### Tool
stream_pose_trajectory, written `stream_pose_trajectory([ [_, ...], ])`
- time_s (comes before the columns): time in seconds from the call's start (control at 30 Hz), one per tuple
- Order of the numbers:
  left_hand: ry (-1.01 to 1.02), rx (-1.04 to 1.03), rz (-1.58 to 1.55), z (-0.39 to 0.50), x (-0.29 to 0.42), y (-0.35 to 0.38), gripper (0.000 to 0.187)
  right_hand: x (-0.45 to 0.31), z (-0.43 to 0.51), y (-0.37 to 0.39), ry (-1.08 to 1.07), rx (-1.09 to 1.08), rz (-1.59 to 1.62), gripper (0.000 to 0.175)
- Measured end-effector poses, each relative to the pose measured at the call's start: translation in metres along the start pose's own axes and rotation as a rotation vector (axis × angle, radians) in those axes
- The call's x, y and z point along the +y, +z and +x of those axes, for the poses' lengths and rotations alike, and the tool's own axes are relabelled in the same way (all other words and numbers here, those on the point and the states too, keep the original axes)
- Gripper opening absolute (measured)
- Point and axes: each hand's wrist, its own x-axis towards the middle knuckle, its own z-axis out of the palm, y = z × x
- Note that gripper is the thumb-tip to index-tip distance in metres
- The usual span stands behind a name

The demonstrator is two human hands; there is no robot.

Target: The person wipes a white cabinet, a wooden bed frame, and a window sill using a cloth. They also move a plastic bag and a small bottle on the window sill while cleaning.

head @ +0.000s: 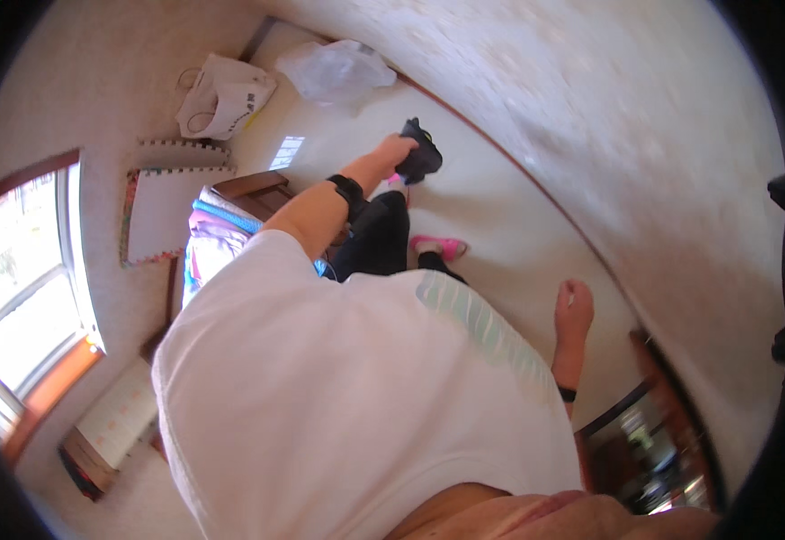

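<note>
My left hand [393, 150] reaches out ahead of me, gripping a bunched black cloth item [422, 154] with a small yellow detail. What kind of item it is cannot be made out. The bundle is above the floor, over one of my pink slippers [394, 178]. At my right side hangs my right hand [573, 305], its fingers loosely curled and no object visible in them. The other pink slipper [441, 247] is on the pale floor. Beside my left arm is a stack of folded fabrics [220, 226], partly hidden by my sleeve.
A white bag with handles [229, 98] and a translucent plastic bag [335, 71] lie by the far walls. Foam mats [173, 212] lean below the window [24, 270]. Wooden furniture [257, 185] stands near my left arm. A long wall [635, 169] runs along my right.
</note>
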Motion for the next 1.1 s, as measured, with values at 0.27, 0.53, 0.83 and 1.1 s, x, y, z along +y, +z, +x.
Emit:
stream_pose_trajectory([
  [0.27,0.079,0.077,0.128,0.098,-0.021,-0.042,0.049,-0.078,0.086,0.066,-0.086,-0.39,-0.08,0.022],
  [0.53,0.112,0.379,0.118,0.143,0.012,-0.208,0.063,-0.221,0.252,0.134,-0.487,-0.523,-0.237,0.042],
  [0.83,0.111,0.505,0.423,0.099,0.014,-0.283,0.09,-0.295,0.347,0.179,-0.612,-0.622,-0.309,0.062],
  [1.1,0.205,0.314,0.596,0.158,0.061,-0.32,0.091,-0.359,0.374,0.251,-0.561,-0.79,-0.523,0.076],
])
